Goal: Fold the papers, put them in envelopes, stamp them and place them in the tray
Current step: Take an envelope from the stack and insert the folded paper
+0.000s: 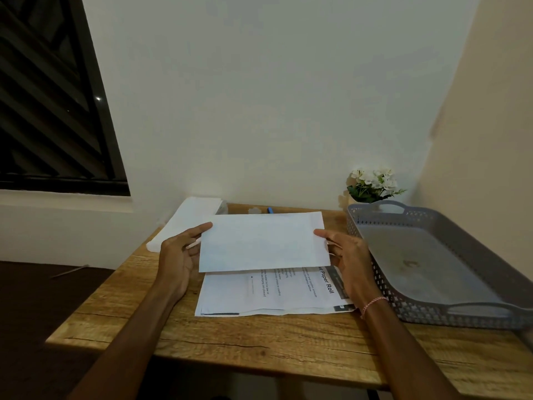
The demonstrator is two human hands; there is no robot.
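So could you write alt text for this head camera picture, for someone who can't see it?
Two bare hands, left hand and right hand, hold a white folded sheet by its side edges above printed papers on a wooden table. An empty grey tray sits to the right, white flowers behind it.

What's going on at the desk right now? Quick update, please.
Left hand and right hand grip folded paper by its ends. Printed sheets underneath. Tray empty. Nothing blocking.

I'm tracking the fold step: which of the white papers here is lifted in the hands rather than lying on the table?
The blank folded sheet, gripped at its side edges by the left hand and right hand. The printed stack lies flat beneath it.
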